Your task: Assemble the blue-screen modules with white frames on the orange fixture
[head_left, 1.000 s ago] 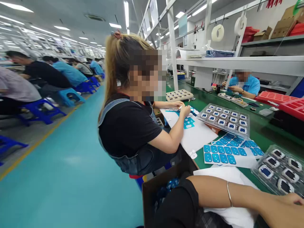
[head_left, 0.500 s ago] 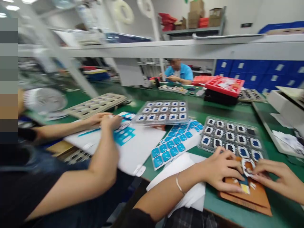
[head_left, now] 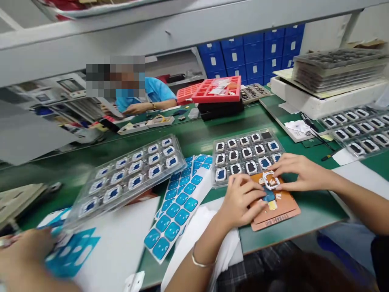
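Note:
On the table lies an orange-brown board (head_left: 281, 213) with small pale and yellow pieces on it. My right hand (head_left: 296, 172) pinches a white rounded frame (head_left: 270, 181) by its edge, just over the board. My left hand (head_left: 241, 200) rests on the board's left side, fingers apart, their tips touching or very near a dark blue flat piece (head_left: 268, 196). Whether those fingertips press on it is hard to see. Behind both hands, a clear tray (head_left: 223, 181) carries rows of similar white frames with black or blue centres.
A second tray (head_left: 123, 202) of frames sits tilted at left, beside blue sticker sheets (head_left: 173, 211) and white cloth (head_left: 194, 243). A co-worker's blurred hand (head_left: 27, 255) is at lower left; another person (head_left: 158, 91) sits opposite. Red trays (head_left: 217, 95) and stacked trays (head_left: 337, 73) stand behind.
The view has swung to the right, so the board and my hands appear nearer the middle. My right hand still holds the white frame over the board; my left hand stays beside it.

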`<state>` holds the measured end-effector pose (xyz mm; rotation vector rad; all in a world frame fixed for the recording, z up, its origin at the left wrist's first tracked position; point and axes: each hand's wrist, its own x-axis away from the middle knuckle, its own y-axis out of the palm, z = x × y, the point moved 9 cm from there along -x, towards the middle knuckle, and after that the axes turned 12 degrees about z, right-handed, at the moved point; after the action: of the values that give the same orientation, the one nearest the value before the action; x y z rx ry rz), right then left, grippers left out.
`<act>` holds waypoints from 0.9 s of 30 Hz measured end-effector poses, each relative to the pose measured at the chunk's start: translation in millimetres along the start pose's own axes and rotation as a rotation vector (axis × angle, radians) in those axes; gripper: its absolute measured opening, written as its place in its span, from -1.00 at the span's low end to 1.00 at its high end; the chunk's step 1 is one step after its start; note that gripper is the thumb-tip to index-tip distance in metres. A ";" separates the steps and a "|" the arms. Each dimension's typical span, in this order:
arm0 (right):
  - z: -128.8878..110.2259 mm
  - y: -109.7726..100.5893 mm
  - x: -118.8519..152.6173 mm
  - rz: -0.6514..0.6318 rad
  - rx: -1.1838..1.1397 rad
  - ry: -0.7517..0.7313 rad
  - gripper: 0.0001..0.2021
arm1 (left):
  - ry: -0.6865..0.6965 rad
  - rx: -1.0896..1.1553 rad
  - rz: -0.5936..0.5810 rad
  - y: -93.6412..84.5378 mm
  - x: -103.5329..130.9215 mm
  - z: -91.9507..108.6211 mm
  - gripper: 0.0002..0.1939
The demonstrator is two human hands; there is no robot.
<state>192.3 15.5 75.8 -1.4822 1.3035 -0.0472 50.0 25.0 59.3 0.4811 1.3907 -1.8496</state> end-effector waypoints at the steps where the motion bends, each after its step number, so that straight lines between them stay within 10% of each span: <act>1: -4.5 -1.3 -0.6 0.027 -0.004 -0.028 -0.76 | -0.022 -0.005 0.048 -4.1 -0.7 -2.6 -0.70; 5: -23.7 0.7 -0.5 0.104 -0.053 -0.135 -0.79 | -0.097 -0.048 0.200 -17.6 -1.9 -8.3 -0.65; 27: -20.7 19.1 3.4 0.034 -0.102 -0.111 -0.79 | -0.280 0.137 0.037 2.4 3.1 -24.5 -0.54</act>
<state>167.8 3.4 68.4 -1.5260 1.2564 0.1239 46.4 46.4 47.4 0.2983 1.0677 -1.9072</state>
